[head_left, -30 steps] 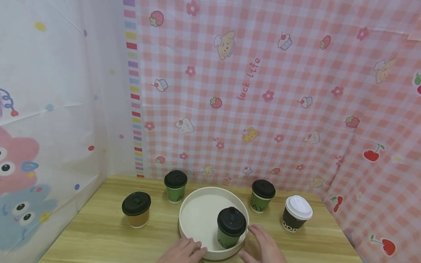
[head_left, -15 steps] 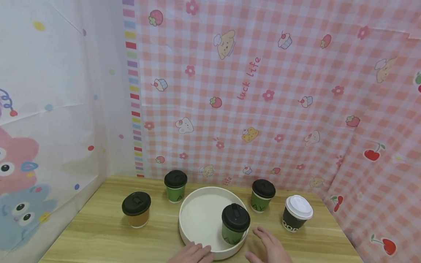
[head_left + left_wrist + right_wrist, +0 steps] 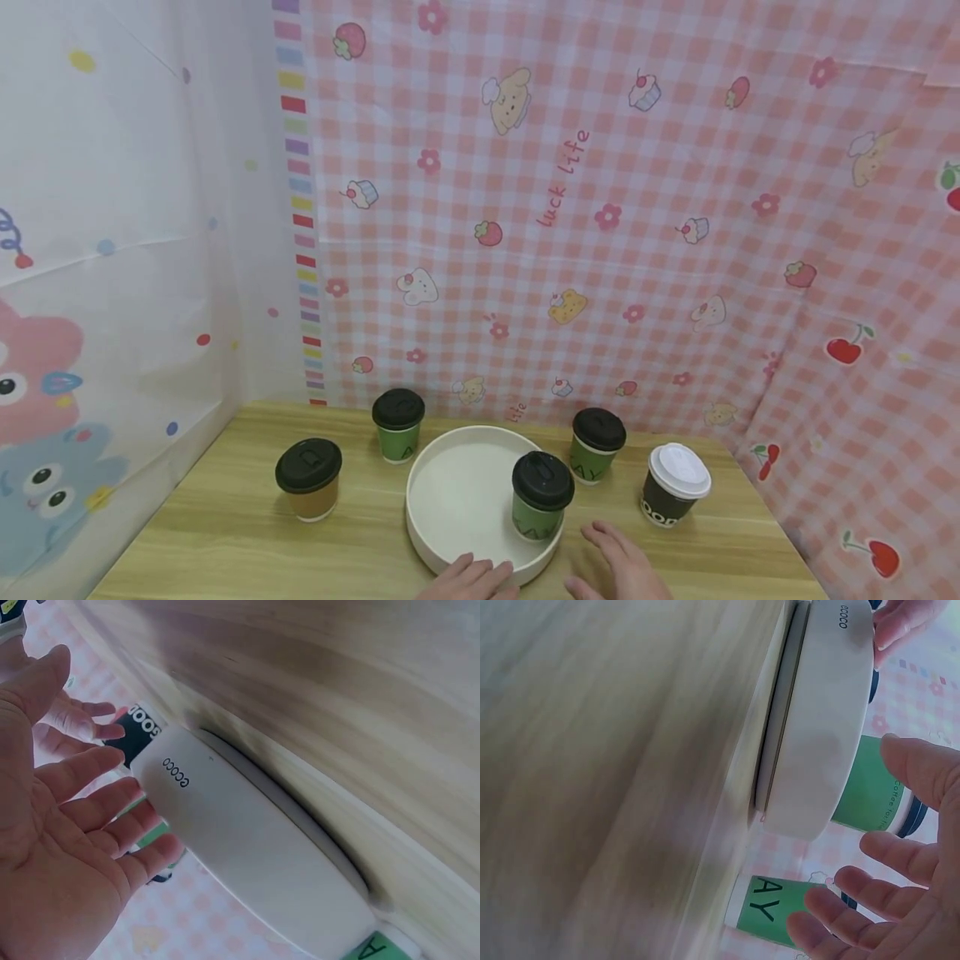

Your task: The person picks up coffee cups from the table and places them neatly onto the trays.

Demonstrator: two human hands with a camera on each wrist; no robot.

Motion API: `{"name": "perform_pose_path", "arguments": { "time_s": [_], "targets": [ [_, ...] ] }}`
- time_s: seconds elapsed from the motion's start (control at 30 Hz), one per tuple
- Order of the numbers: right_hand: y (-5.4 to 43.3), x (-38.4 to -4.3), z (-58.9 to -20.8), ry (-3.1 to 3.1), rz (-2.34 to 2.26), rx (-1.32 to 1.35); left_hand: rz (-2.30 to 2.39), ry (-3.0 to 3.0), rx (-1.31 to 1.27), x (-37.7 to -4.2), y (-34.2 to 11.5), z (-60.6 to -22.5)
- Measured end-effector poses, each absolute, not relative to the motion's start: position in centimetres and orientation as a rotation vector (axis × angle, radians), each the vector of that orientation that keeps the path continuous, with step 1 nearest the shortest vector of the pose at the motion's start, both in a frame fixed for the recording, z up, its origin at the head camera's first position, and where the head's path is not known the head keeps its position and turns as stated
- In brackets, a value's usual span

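A green paper cup with a black plastic lid (image 3: 538, 512) stands upright inside a round, low-walled, off-white tray (image 3: 453, 500), close to the right part of its wall. The wrist views show a narrower base under the tray wall, so the tray looks made to turn.

The person's left hand (image 3: 472, 579) lies at the near rim, fingers extended and grasping nothing; the fingertips appear to touch the rim. The right hand (image 3: 622, 567) is released too, its fingers spread beside the tray, apart from tray and cup.

The step in hand seems to be turning the tray by its rim with the cup riding in it. Another turn would call for light sideways pressure from the left fingertips, with the right hand kept clear of the cup.

Behind the tray to the right stands a second green paper cup with a black lid (image 3: 595, 454); farther right is a black paper cup with a white lid (image 3: 670, 492). To the left stand a brown paper cup with a black lid (image 3: 310, 483) and, farther back, a third green, black-lidded paper cup (image 3: 397, 433), all on the wood-grain table (image 3: 360, 542).
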State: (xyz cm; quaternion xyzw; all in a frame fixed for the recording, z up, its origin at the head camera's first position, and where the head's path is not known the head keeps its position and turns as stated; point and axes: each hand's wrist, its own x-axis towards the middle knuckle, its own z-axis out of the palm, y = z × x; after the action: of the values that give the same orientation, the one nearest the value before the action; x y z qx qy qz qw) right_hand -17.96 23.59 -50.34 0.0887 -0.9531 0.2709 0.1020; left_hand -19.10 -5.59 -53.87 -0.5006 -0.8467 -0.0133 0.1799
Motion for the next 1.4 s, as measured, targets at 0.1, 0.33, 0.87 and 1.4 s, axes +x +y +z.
{"name": "perform_pose_path", "arguments": {
  "time_s": [0.1, 0.33, 0.87, 1.4],
  "targets": [
    [24.1, -18.0, -50.5, -2.807, 0.788, 0.258, -0.043, -2.481, -1.434, -18.5, -5.0, -52.3],
    [25.4, -18.2, -50.7, -2.818, 0.755, 0.240, -0.021, -2.478, -1.402, -18.4, -3.9, -52.0],
    [30.4, -18.2, -49.6, -2.746, 0.573, 0.243, -0.333, -2.847, -1.155, -18.4, -11.2, -50.3],
    [35.9, -19.3, -45.3, -2.740, 0.394, 0.180, -0.375, -2.831, -1.036, -18.5, -16.0, -50.8]
  ]
}}
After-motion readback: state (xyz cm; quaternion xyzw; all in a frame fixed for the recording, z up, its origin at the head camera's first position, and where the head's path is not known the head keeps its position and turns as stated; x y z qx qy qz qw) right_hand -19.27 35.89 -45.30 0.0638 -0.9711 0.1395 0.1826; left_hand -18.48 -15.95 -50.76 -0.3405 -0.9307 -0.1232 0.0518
